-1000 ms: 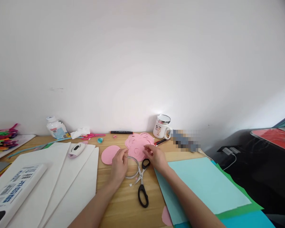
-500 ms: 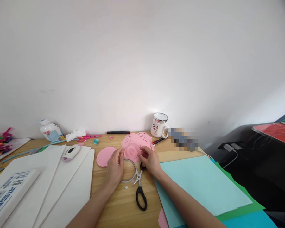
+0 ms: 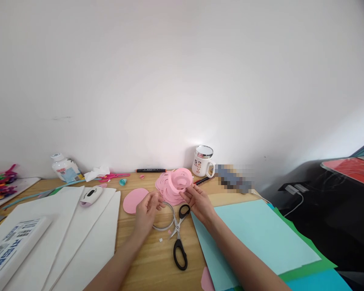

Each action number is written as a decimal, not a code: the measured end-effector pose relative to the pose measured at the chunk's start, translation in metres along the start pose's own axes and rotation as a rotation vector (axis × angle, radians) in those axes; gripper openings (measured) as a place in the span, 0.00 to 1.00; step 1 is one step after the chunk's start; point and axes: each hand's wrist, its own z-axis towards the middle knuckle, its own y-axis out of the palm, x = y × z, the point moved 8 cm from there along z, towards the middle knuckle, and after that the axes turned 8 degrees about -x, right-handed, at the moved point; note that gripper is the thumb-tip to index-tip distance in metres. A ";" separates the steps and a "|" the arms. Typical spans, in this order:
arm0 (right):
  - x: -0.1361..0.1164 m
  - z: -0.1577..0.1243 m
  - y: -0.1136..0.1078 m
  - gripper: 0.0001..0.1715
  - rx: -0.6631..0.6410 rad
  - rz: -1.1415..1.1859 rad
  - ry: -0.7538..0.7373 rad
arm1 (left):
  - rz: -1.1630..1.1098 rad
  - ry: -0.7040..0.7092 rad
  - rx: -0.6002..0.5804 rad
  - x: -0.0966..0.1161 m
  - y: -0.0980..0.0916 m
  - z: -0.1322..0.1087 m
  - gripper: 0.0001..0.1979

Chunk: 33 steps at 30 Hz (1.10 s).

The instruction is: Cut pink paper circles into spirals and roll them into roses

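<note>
A coiled pink paper spiral (image 3: 182, 178) is lifted at the right side of a pile of pink cut paper (image 3: 166, 190). My right hand (image 3: 198, 200) pinches the spiral's lower right edge. My left hand (image 3: 150, 208) has its fingers closed in front of the pile; whatever they hold is too small to make out. Beside that hand, a flat pink paper disc (image 3: 134, 200) lies on the wooden table. Between my hands are a grey ring (image 3: 164, 229), likely a tape roll, and black-handled scissors (image 3: 178, 242) with slightly parted blades.
White sheets (image 3: 100, 234) and a white box (image 3: 16, 242) lie left. A mug (image 3: 202, 163), a black marker (image 3: 151, 170) and a white bottle (image 3: 65, 167) stand or lie near the wall. Light blue sheets (image 3: 257, 238) cover the right side.
My right hand has moved slightly right and turned, raising the pink spiral, which now stands in loops above the pile. The left hand has shifted only a little.
</note>
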 end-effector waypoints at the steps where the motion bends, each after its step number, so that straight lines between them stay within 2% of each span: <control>1: 0.003 -0.001 0.003 0.20 -0.018 0.010 0.021 | -0.054 -0.014 -0.049 -0.001 0.004 0.001 0.19; 3: 0.010 -0.004 0.011 0.19 -0.060 0.009 0.076 | -0.136 -0.017 -0.126 0.000 0.011 0.001 0.21; 5: 0.017 -0.008 0.019 0.19 -0.099 -0.013 0.133 | -0.178 0.000 -0.144 0.001 0.013 0.001 0.23; 10: 0.025 -0.018 0.031 0.20 -0.170 -0.100 0.227 | -0.147 -0.042 -0.028 -0.007 0.003 0.001 0.20; 12: 0.025 -0.019 0.032 0.19 -0.194 -0.129 0.248 | -0.170 -0.069 -0.018 -0.010 0.001 0.002 0.19; 14: 0.023 -0.018 0.031 0.21 -0.193 -0.146 0.249 | -0.229 -0.098 -0.055 -0.011 0.005 0.002 0.18; 18: 0.019 -0.015 0.024 0.22 -0.127 -0.056 0.220 | -0.298 -0.164 -0.216 -0.011 0.021 -0.001 0.18; 21: 0.022 -0.016 0.025 0.18 -0.131 0.023 0.243 | -0.274 -0.178 -0.269 -0.009 0.027 -0.005 0.17; 29: 0.028 -0.023 0.036 0.17 -0.233 0.093 0.295 | -0.090 -0.111 -0.237 0.001 0.022 -0.005 0.17; 33: 0.029 -0.024 0.039 0.16 -0.250 0.106 0.295 | -0.074 -0.114 -0.230 0.003 0.023 -0.005 0.17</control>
